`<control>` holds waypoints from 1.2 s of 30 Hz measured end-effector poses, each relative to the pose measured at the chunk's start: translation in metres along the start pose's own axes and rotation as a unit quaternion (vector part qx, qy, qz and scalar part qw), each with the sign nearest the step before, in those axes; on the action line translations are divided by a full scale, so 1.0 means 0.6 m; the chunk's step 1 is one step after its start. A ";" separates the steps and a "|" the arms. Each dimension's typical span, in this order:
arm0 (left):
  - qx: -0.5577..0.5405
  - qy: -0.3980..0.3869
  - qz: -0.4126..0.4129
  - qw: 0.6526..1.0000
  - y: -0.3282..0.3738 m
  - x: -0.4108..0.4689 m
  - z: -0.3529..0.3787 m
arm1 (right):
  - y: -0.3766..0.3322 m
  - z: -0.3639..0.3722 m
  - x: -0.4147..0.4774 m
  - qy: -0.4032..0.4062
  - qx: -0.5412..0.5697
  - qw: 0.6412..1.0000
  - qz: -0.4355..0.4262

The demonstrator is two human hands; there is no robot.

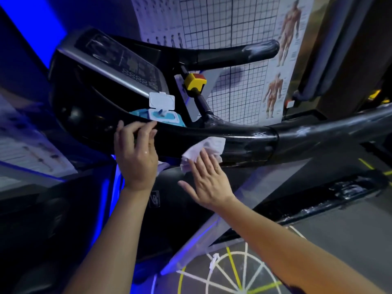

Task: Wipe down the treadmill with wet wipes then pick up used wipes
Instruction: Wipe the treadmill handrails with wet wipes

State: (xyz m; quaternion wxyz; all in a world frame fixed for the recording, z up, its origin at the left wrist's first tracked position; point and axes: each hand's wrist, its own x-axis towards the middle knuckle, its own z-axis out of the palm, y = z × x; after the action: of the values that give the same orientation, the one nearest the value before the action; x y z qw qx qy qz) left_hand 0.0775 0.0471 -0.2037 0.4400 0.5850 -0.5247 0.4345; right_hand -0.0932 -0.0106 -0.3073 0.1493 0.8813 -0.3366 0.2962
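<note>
The black treadmill console [95,85] fills the upper left, and its right handrail [297,134] runs off to the right with wet streaks on it. My right hand [209,179] presses a crumpled white wipe [203,151] flat against the underside of the rail, fingers straight. My left hand [137,153] rests on the console's lower edge with its fingers curled over the rim; a bit of white wipe [162,166] shows under its palm. A blue wet-wipe pack [161,115] with its white lid flipped up sits in the console tray, just above my left fingers.
A yellow and red safety stop [195,81] sits on a post right of the console. The other handrail [239,53] reaches out above. Anatomy posters [284,60] hang on the wall behind. A used white wipe [213,261] lies on the floor markings below.
</note>
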 end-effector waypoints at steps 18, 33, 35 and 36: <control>0.112 -0.199 -0.077 0.970 0.113 -0.005 -0.004 | 0.101 -0.026 -0.029 0.017 0.062 0.997 -0.037; 0.182 -0.100 0.032 0.978 0.098 0.032 0.041 | 0.112 -0.098 0.021 0.014 0.183 0.977 0.111; 0.174 -0.099 0.052 0.978 0.088 0.039 0.059 | 0.111 -0.094 0.027 0.016 0.180 0.979 0.094; 0.171 -0.097 0.058 0.979 0.081 0.036 0.065 | 0.124 -0.091 0.023 0.016 0.166 0.982 0.086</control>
State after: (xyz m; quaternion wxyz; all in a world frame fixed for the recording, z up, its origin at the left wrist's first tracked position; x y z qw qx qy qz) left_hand 0.0322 0.0014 -0.1890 0.2542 0.6598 -0.5157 0.4838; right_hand -0.1585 -0.0464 -0.2513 -0.0202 0.8569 -0.3546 0.3736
